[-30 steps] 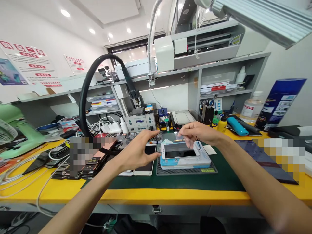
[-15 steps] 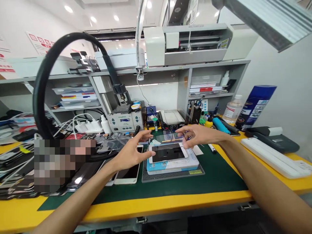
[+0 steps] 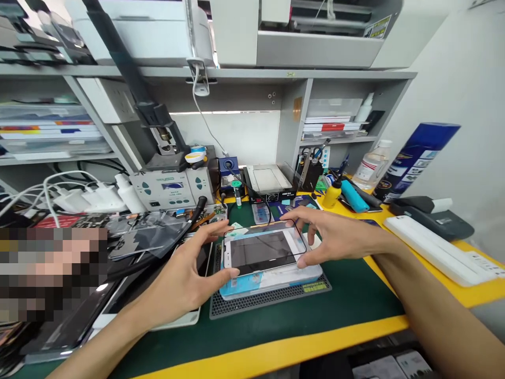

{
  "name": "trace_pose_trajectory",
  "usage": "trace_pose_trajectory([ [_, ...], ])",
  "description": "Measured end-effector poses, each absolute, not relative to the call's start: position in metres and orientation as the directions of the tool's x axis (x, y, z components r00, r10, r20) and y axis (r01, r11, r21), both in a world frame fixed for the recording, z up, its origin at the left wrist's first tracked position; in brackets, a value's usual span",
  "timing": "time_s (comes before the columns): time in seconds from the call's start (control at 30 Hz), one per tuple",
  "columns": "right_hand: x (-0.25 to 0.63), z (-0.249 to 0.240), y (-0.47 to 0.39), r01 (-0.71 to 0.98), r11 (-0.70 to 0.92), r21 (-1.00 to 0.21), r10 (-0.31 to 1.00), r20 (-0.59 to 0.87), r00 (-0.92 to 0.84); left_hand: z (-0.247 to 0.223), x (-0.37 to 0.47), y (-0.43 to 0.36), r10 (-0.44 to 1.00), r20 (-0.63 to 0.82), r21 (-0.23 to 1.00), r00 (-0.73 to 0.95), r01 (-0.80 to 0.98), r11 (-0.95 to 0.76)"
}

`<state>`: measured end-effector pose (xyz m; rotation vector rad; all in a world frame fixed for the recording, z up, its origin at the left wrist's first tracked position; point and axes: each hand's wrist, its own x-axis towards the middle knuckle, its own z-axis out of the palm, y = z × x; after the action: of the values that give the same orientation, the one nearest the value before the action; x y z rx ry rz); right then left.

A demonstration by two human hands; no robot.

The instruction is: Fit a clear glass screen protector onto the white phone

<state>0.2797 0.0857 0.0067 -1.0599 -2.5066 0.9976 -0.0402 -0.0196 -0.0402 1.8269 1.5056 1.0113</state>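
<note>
A clear sheet with a thin black border is held between my two hands, just over a white phone. My left hand grips its left end between thumb and fingers. At the right end, my right hand pinches the black-edged corner. The phone lies screen up on a blue and white box, which rests on a grey perforated pad on the green mat. Part of the sheet's left edge is hidden by my left hand.
Left are another white phone, a black hose and stacked phones. Behind stand a grey soldering station and a small heating plate. To the right are a yellow bottle, a blue can and a long white box.
The view has tilted down and moved closer. The black-bordered sheet now shows more clearly between my hands, over the phone, and my hands keep their grip at its two ends.
</note>
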Motion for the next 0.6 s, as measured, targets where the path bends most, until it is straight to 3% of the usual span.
trace_pose_trajectory([
  [0.4,0.273,0.018,0.081,0.649,0.466,-0.601,0.702,-0.196,-0.685,-0.034,-0.033,-0.027,0.975,0.171,0.735,0.146,0.64,-0.224],
  [0.6,0.271,0.019,0.077,0.692,0.5,-0.521,0.714,-0.203,-0.67,-0.037,-0.033,-0.028,0.971,0.167,0.715,0.173,0.656,-0.24],
])
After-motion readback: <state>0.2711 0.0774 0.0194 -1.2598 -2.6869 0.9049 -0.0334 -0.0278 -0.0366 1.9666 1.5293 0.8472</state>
